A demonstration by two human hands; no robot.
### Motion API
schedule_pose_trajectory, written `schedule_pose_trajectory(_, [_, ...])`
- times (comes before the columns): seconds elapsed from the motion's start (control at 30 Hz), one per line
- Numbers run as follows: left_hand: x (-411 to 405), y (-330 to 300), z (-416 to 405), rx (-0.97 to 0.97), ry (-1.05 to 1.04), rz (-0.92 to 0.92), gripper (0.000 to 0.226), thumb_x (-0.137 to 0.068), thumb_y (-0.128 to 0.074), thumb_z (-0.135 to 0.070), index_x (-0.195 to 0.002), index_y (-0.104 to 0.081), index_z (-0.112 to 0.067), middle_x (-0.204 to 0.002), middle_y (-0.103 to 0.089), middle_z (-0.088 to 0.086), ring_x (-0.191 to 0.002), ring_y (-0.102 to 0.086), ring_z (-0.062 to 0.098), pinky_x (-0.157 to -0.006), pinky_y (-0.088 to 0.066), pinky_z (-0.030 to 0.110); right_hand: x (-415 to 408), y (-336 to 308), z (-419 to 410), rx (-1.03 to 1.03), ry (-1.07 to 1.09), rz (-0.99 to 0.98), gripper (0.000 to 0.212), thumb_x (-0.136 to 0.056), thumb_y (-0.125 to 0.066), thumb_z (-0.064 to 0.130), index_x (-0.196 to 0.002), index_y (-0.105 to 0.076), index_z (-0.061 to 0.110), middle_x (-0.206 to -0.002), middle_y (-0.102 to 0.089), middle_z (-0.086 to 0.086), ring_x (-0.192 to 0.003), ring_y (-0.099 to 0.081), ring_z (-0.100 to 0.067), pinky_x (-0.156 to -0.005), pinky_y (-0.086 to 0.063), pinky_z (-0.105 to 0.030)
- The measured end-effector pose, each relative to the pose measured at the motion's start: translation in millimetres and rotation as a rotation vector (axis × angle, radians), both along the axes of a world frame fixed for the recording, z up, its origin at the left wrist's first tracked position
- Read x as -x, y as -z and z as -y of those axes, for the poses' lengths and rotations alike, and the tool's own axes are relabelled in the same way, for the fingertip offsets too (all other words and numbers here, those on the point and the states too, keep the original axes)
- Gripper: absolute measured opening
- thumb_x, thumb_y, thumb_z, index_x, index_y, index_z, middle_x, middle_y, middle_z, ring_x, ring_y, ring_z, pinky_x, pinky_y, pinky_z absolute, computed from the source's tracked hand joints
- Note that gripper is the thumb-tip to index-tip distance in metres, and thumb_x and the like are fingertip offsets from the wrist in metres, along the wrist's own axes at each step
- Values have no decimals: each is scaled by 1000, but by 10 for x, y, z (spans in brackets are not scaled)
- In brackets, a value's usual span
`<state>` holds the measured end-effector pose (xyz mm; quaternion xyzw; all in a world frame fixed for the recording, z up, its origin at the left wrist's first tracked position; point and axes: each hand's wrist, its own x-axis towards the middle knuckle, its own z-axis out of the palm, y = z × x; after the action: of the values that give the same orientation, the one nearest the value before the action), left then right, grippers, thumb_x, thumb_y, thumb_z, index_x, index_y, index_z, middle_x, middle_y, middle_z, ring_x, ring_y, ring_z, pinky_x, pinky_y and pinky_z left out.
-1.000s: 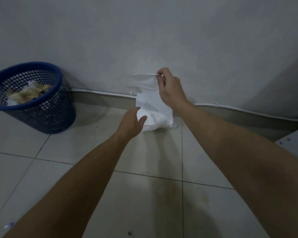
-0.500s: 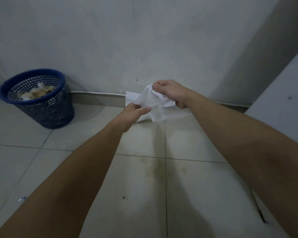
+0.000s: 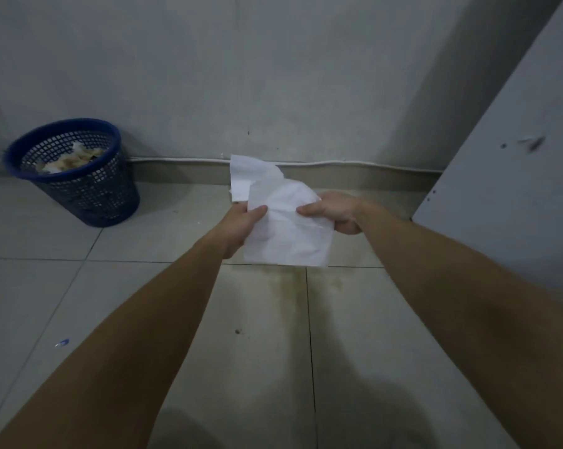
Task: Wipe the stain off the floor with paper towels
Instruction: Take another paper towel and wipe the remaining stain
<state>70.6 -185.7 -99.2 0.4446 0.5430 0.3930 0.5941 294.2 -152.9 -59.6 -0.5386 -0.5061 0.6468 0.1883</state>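
Observation:
A white paper towel sheet (image 3: 288, 231) hangs in the air between my two hands. My left hand (image 3: 239, 226) pinches its left edge and my right hand (image 3: 335, 213) grips its right edge. Behind it, the white paper towel pack (image 3: 246, 175) stands on the floor against the baseboard, with a torn sheet sticking up. A yellowish-brown stain (image 3: 294, 294) spreads over the pale floor tiles along the grout line, just below the held sheet. A small dark spot (image 3: 238, 332) lies to the stain's lower left.
A blue mesh waste basket (image 3: 76, 176) with crumpled used paper inside stands at the back left against the grey wall. A white cable (image 3: 354, 163) runs along the baseboard. A grey panel (image 3: 513, 176) rises on the right. A small blue scrap (image 3: 61, 343) lies on the left tiles.
My right hand pulled a sheet free from the pack by the wall. Both hands came back toward me and now hold the sheet spread above the stain.

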Motion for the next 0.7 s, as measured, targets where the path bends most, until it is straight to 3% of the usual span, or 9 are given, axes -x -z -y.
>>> schedule_pose_trajectory(0.13, [-54, 302, 64, 38, 21, -165, 34, -95, -54, -38, -121, -61, -17, -114, -68, 5, -96, -67, 23, -78, -57, 37, -59, 476, 181, 68, 87, 11, 40, -87, -71, 17, -124, -60, 6, -115, -71, -11, -103, -69, -28, -91, -56, -43])
schedule_pose_trajectory(0.27, [-162, 625, 172, 32, 19, -304, 37, -97, -49, -37, -123, -60, -13, -119, -64, 8, -103, -62, 26, -91, -52, 43, -110, 956, 429, 52, 245, -14, 42, -88, -72, 24, -123, -61, 4, -104, -73, -8, -91, -72, -24, -79, -59, -38])
schedule_pose_trajectory(0.37, [-259, 898, 295, 28, 35, -388, 37, -98, -46, -32, -124, -61, -9, -121, -64, 12, -104, -62, 29, -94, -51, 45, -126, 1319, 578, 24, 399, 32, 45, -87, -71, 30, -124, -60, 6, -110, -70, -10, -95, -69, -28, -87, -57, -44])
schedule_pose_trajectory(0.47, [-341, 1163, 386, 14, 88, -558, 36, -99, -44, -29, -120, -62, -6, -120, -65, 17, -106, -61, 32, -95, -50, 43, -134, 1577, 602, -61, 447, 198, 36, -88, -67, 31, -117, -63, 11, -109, -68, -8, -97, -66, -29, -88, -55, -42])
schedule_pose_trajectory(0.57, [-379, 1348, 434, -20, 103, -737, 36, -99, -44, -27, -118, -64, -4, -121, -65, 19, -110, -60, 34, -91, -45, 36, -96, 1739, 606, -178, 429, 336, 16, -88, -65, 27, -99, -65, 15, -95, -64, -4, -89, -61, -23, -75, -47, -29])
schedule_pose_trajectory(0.7, [-433, 1531, 449, -110, 112, -970, 36, -98, -44, -27, -112, -63, 0, -112, -66, 21, -105, -60, 38, -91, -48, 41, -74, 1935, 610, -238, 423, 470, 40, -88, -65, 28, -126, -54, 18, -120, -59, -3, -106, -57, -23, -88, -44, -30])
